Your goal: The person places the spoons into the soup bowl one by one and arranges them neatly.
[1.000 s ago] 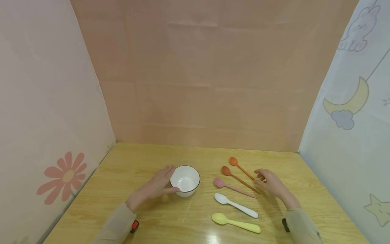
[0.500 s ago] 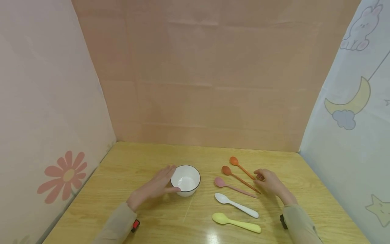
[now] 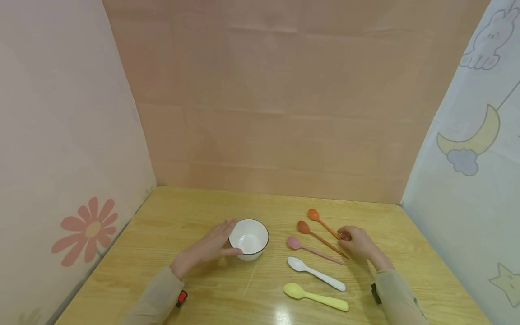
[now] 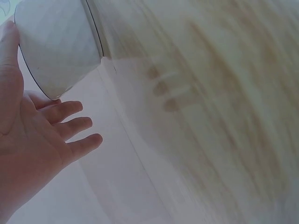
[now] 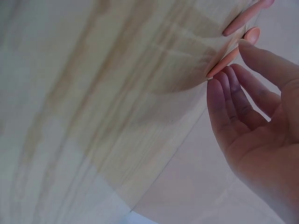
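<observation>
A white bowl (image 3: 248,237) with a dark rim stands on the table. My left hand (image 3: 209,246) is spread around its left side, thumb along the near rim and fingers behind. In the left wrist view, several fingers extend past the bowl (image 4: 58,44). To the right lie an orange spoon (image 3: 313,215), a brown-orange spoon (image 3: 303,227), a pink spoon (image 3: 294,243), a white spoon (image 3: 296,264) and a yellow spoon (image 3: 294,290). My right hand (image 3: 357,241) hovers at the orange spoon's handle end; the right wrist view shows a gap between thumb and bent fingers.
The spoons lie on a light wooden table (image 3: 183,203), their handles pointing right. A tan backdrop (image 3: 260,113) rises at the far edge, and patterned sheets stand at the left (image 3: 73,135) and right (image 3: 459,216).
My right hand's fingers and thumb have drawn a little closer together at the orange spoon's handle end. My left hand keeps its place at the bowl. The head view has shifted slightly.
</observation>
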Available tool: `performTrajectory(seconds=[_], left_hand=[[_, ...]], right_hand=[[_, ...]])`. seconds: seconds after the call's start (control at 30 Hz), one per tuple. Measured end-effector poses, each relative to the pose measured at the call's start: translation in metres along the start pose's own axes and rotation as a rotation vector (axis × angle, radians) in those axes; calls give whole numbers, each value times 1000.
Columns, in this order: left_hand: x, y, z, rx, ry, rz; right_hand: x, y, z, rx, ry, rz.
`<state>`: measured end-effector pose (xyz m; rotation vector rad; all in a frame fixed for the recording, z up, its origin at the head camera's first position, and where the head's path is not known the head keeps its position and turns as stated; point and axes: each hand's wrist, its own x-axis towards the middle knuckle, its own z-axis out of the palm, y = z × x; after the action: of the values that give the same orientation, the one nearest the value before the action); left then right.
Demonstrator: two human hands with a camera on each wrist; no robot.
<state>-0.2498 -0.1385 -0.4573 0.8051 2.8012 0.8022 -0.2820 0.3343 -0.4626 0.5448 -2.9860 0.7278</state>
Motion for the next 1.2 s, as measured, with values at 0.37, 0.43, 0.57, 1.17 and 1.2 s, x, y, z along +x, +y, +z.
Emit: performTrajectory(seconds=[0.37,0.43,0.57,1.17,1.2], left_hand=[[0,2,-3,-4,11,-12],[0,3,-3,8,13,-4],[0,3,-3,35,16,9],[0,2,-1,95,27,31],[1,2,-2,96,25,27]], right_hand=[[5,-3,-1,-17,4,9],[5,-5,-1,-15,13,19],[6,-5,2,-29,28,37],[9,-8,3,-68,29,100],[9,-8,2,-68,27,108]])
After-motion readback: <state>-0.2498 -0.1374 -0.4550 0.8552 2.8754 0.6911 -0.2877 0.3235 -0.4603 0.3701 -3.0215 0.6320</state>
